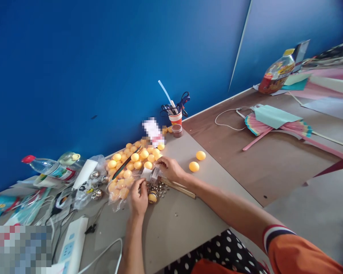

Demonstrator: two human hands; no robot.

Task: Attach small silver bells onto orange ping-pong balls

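Between my two hands is a small white box [155, 175] with printing on one side and a pale flap toward the left. My left hand [138, 196] is closed, its thumb and fingertips pinched at the box's near left edge. From the far right side, my right hand [170, 169] curls its fingers over the box; the exact contact is partly hidden. Just below lies a heap of small shiny metal pieces [161, 189], with an orange ball [152, 197] covered partly in metal pieces. Behind, many orange balls [144, 153] spill around a clear plastic bag [118, 198]. Dark tweezers [125, 163] rest on them.
Two loose orange balls [194, 166] lie right. A wooden strip [180, 187] sits under my right wrist. Behind stand a pen cup [175, 118] and a small round tub [177, 131]. Bottles [50, 168], metal-covered balls [97, 194] and a power strip [72, 243] crowd the left.
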